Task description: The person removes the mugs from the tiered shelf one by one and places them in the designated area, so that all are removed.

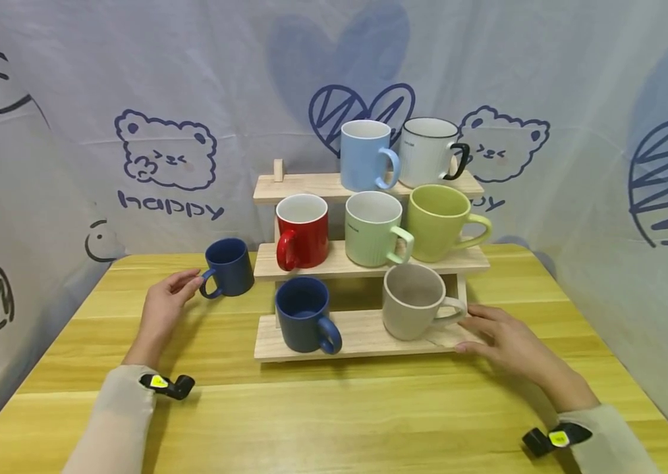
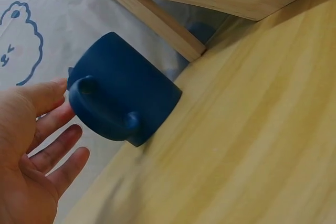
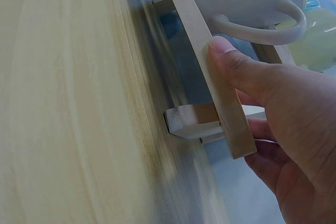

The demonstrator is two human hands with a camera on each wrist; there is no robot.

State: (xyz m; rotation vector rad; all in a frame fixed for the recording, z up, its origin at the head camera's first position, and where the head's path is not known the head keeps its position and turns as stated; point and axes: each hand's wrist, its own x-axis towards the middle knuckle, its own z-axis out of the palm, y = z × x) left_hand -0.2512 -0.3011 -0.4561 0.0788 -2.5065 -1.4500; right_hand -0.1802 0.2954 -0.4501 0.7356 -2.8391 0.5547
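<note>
A dark blue mug (image 1: 233, 268) stands upright on the table left of the tiered wooden rack (image 1: 363, 329). My left hand (image 1: 169, 304) is beside its handle, fingertips right at it; the left wrist view shows the other fingers (image 2: 73, 166) spread and relaxed. At the rack's right end, my right hand (image 1: 502, 339) grips the bottom shelf board, thumb (image 3: 223, 48) on its front edge and fingers behind, partly hidden. Close to that hand is a beige mug (image 1: 411, 306) on the bottom shelf, handle toward the right. Another dark blue mug (image 1: 304, 316) sits on that shelf's left.
On the middle shelf stand a red mug (image 1: 304, 234), a pale green mug (image 1: 372, 230) and a yellow-green mug (image 1: 437, 224). The top shelf holds a light blue mug (image 1: 365, 158) and a white mug (image 1: 425, 155) with black handle. A printed curtain (image 1: 239, 79) surrounds the table (image 1: 334, 421).
</note>
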